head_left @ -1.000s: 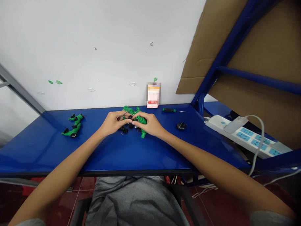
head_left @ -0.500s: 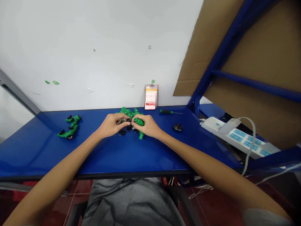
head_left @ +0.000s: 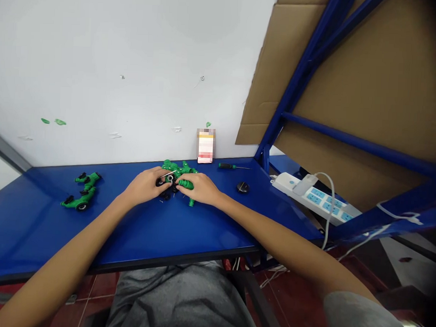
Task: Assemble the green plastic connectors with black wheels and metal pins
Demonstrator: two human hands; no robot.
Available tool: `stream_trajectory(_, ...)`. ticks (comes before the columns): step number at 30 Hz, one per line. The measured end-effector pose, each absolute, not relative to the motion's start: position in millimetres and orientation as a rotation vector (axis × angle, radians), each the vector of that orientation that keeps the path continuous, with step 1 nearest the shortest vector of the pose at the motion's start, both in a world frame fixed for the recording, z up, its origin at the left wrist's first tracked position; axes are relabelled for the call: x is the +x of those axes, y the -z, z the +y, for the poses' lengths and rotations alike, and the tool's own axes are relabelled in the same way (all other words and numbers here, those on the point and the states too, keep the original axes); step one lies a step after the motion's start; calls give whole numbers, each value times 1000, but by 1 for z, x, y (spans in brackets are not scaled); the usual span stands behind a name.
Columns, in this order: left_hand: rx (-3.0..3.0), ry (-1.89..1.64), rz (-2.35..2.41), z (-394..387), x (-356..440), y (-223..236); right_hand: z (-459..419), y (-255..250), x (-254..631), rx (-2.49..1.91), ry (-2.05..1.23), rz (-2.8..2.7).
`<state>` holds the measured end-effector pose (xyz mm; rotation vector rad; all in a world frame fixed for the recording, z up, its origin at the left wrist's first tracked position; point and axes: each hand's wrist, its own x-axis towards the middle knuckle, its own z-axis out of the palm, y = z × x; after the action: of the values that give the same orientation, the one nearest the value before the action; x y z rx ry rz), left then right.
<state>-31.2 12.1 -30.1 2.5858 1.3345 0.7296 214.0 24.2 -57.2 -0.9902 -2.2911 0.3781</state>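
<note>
Where right hand (head_left: 203,188) curls, cylinder (head_left: 186,184) rests.

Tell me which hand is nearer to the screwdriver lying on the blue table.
Right. The right hand is to the left of the screwdriver and closer to the person, not touching it; the left hand is farther left, beyond the right hand.

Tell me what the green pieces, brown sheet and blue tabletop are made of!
The green pieces look like smooth plastic: bright, even colour. The brown sheet is probably matt cardboard: creased, ragged-edged. The blue tabletop is glossy, showing reflections; painted metal or laminate, perhaps.
</note>
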Motion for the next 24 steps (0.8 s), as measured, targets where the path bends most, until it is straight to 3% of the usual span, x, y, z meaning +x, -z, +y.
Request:
stream_trajectory(5,2514,-822,1385,11,-28,31,39,49,227,-1148,-326,-2151)
stream_trajectory(16,2498,-848,1307,10,-17,46,114,18,282,-1502,220,-1931)
stream_trajectory(24,2504,-888,1321,9,-15,44,182,-2,280,-1440,-54,-1505)
